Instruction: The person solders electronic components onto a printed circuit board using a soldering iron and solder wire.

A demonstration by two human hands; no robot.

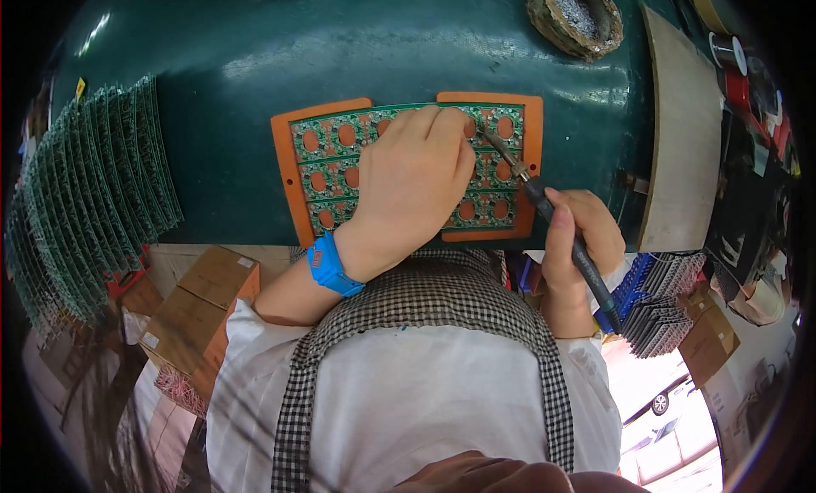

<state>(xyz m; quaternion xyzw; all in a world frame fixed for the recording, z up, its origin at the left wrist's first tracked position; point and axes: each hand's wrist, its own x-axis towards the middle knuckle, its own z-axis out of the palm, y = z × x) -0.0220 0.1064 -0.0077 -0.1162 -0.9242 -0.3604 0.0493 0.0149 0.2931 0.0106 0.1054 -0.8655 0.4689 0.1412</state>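
Observation:
A green circuit board panel (327, 157) with oval cut-outs lies in an orange frame (285, 166) on the dark green bench. My left hand (412, 178) rests flat on the panel's middle, fingers bent toward the upper right; whether it pinches anything is hidden. A blue watch (330, 266) circles that wrist. My right hand (578, 238) grips a black soldering iron (557, 217) like a pen. Its metal tip (489, 140) touches the panel near my left fingertips.
A long fanned stack of green boards (93, 195) stands at the left. A round holder with grey residue (576, 17) sits at the back. A wooden board (684, 136) lies at the right, with solder spools (735, 68) beyond. Cardboard boxes (200, 310) sit below the bench edge.

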